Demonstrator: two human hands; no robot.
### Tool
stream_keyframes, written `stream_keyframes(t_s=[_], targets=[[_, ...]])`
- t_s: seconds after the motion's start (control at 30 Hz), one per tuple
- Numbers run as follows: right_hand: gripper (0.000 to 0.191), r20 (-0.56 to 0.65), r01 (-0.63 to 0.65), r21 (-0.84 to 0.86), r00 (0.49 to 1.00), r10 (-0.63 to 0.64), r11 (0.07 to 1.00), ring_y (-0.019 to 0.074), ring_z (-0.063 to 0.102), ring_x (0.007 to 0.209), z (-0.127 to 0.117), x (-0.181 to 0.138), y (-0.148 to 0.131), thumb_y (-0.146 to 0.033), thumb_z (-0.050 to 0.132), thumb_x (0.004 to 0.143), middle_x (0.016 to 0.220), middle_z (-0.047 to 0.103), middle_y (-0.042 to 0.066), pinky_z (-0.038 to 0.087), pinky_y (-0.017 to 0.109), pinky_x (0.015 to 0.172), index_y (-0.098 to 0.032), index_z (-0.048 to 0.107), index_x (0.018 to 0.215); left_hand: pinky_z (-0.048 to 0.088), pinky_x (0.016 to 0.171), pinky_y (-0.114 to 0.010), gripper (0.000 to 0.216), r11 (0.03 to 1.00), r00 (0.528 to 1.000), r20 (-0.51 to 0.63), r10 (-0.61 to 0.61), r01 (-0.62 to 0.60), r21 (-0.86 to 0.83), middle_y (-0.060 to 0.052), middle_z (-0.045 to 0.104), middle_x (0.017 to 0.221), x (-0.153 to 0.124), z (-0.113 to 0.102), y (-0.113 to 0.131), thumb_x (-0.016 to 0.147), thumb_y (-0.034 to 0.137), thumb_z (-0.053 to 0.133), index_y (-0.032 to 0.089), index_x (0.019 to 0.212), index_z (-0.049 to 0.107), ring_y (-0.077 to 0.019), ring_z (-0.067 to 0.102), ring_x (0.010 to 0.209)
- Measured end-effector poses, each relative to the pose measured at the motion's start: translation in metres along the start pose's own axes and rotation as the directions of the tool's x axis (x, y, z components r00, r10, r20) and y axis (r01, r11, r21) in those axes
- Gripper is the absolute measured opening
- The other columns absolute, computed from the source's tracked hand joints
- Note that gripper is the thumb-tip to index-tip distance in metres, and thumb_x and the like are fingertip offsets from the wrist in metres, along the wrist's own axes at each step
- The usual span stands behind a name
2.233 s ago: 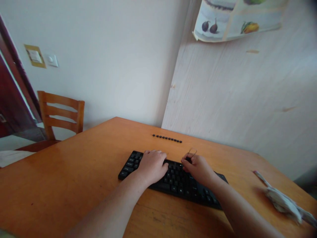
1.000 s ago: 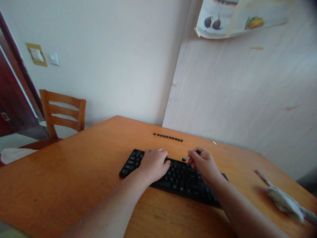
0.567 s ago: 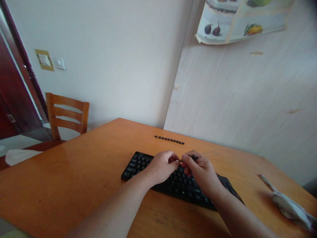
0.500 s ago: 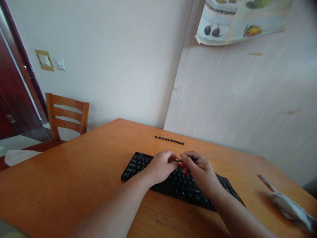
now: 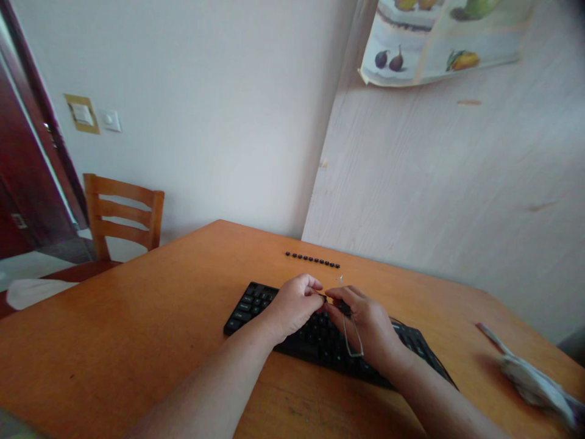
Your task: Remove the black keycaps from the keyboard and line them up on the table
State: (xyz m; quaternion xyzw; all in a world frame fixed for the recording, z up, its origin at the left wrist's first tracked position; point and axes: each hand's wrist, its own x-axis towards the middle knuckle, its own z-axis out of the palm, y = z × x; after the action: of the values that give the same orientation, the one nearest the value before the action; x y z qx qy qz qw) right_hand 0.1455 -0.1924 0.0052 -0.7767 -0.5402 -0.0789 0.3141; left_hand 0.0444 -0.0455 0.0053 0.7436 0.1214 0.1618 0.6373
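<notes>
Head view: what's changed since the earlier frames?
Left hand moved right over the keyboard to meet the right hand and now seems to pinch a small dark piece. The wire tool turned, one loop now nearer the wearer. Keyboard and row of black pieces stayed put.

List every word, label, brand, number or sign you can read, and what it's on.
None can be read for certain.
Keyboard: pale key marks, too small and blurred to read.
Row of small black pieces: no marks distinguishable.
Poster: painted fruit, no words visible.
</notes>
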Motion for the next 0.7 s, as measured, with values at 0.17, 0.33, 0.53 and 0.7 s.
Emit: stream_keyframes(t_s=[0.17,0.33,0.53,0.7], targets=[[0.018,0.01,0.007,-0.099,1.0,-0.006,0.995,0.0194,0.063,0.077,-0.002,0.0,-0.001,-0.035,0.053,0.091,0.088,0.064,0.005,0.047,0.027,0.07,-0.026,0.067,0.1,0.053,0.079,-0.03,0.026,0.999,0.999,0.014,-0.032,0.033,-0.011,-0.005,0.07,0.09,0.0,0.0,0.0,0.081,0.019,0.053,0.017,0.107,0.053,-0.0156,0.068,0.081],[0.018,0.002,-0.026,-0.064,1.0,0.027,0.998,0.0187,0.062,0.076,-0.006,0.003,0.001,-0.035,0.055,0.09,0.088,0.065,0.004,0.045,0.027,0.07,-0.026,0.068,0.098,0.052,0.078,-0.029,0.029,0.999,0.999,-0.038,-0.003,0.004,0.036,-0.005,0.07,0.092,0.002,-0.004,-0.003,0.085,0.025,0.046,0.018,0.113,0.052,-0.0161,0.068,0.083],[0.02,-0.017,-0.074,0.019,0.997,0.074,0.997,0.0184,0.06,0.076,-0.021,0.02,0.01,-0.036,0.055,0.088,0.085,0.066,0.004,0.044,0.027,0.069,-0.023,0.069,0.093,0.048,0.086,-0.033,0.026,0.872,0.964,-0.149,0.222,-0.128,0.473,-0.007,0.07,0.1,0.004,-0.012,-0.01,0.087,0.03,0.046,0.019,0.107,0.058,-0.0201,0.064,0.096],[0.027,-0.012,-0.236,0.149,0.971,0.241,0.96,0.0161,0.057,0.065,-0.033,0.046,0.049,-0.041,0.058,0.083,0.073,0.065,0.003,0.042,0.025,0.06,-0.018,0.069,0.091,0.047,0.083,-0.032,0.023,0.751,0.962,-0.099,0.256,-0.133,0.647,-0.009,0.069,0.102,-0.001,-0.012,-0.011,0.086,0.025,0.047,0.02,0.106,0.057,-0.0211,0.064,0.097]])
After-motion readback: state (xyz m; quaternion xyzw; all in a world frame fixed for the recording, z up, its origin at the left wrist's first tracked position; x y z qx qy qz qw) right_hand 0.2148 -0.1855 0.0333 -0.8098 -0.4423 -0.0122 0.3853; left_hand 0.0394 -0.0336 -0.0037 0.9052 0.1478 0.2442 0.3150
